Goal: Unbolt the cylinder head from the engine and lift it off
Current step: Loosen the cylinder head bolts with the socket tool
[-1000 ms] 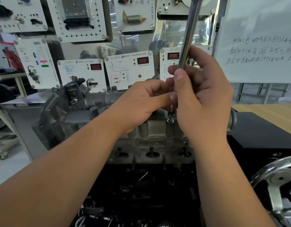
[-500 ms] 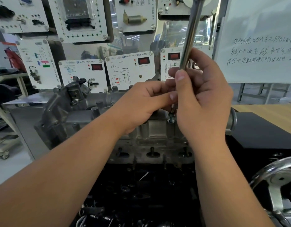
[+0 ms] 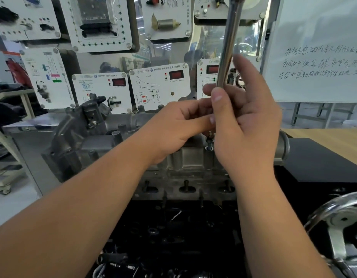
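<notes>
Right hand (image 3: 246, 125), head view: pinches the chrome extension bar (image 3: 227, 47) low down between thumb and middle fingers, with the index finger loose, raised and blurred. Looser than half a second ago, when all the fingers lay closer round the shaft. Reads as a finger-roll, spinning the bar rather than levering it.

Left hand (image 3: 173, 127): reaches in from the left, fingers curled toward the bar's lower end, thumb lying straight out toward the right thumb. Fingertips hidden behind the right hand, so cannot tell whether gripping the bar or only steadying it. Sits in the same place as a second ago.

Extension bar: stands nearly upright, tilted slightly right at the top, upper end cut off by the frame. Barely shifted over the last second.

Bolt (image 3: 209, 144): shows just below the bar's foot, still seated in its hole. No visible rise.

Cylinder head (image 3: 185, 159): still sits on the dark engine (image 3: 173, 227), between the forearms, in front of the training panels (image 3: 157, 87).

Judgement: bolt probably broken loose and being wound out by hand, so unbolting under way and lifting still ahead.
</notes>
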`<move>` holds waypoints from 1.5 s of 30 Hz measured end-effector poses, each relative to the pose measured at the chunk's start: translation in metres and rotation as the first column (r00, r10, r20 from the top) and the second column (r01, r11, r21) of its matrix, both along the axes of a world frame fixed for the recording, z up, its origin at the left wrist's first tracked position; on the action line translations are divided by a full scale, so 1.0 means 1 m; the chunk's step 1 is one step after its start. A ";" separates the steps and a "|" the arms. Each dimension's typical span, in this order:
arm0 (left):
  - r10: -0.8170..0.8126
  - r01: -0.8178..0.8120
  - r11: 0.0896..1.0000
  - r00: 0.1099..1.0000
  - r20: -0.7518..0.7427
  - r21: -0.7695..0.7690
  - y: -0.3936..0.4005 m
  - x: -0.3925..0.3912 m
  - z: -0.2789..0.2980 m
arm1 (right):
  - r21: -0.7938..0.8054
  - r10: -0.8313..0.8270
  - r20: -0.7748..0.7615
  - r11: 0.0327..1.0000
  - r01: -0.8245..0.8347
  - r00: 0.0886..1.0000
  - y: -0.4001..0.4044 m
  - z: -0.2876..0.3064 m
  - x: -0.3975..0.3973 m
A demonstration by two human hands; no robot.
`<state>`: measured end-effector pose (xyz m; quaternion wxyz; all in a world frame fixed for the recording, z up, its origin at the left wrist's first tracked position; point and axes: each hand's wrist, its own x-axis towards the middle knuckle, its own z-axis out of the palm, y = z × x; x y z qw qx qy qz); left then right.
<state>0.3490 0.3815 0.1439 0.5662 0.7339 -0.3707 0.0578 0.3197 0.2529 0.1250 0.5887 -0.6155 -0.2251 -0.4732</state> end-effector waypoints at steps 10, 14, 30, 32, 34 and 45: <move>0.069 -0.068 0.998 0.997 0.034 -0.019 -0.002 0.005 -0.003 | 0.082 0.023 -0.015 0.996 -0.022 1.000 0.003 0.002 0.002; 0.040 -0.040 0.999 0.999 -0.015 -0.034 -0.001 0.003 -0.002 | 0.065 -0.030 -0.015 0.997 0.031 0.999 0.001 0.000 0.005; 0.040 -0.038 0.998 0.999 0.036 -0.051 -0.002 0.004 -0.003 | 0.058 0.008 -0.025 0.998 -0.007 1.000 0.001 0.001 0.004; -0.003 0.002 0.998 1.000 -0.008 -0.064 -0.001 0.002 -0.003 | 0.047 0.007 -0.022 0.999 -0.006 1.000 0.002 -0.001 0.004; -0.026 0.024 0.997 0.999 -0.033 -0.071 -0.001 0.001 -0.002 | 0.055 0.028 -0.011 0.998 -0.027 1.000 0.004 -0.003 0.003; 0.061 -0.063 0.996 0.998 -0.019 -0.068 -0.005 0.001 -0.003 | 0.195 0.078 0.025 0.977 -0.081 0.997 0.000 -0.003 0.010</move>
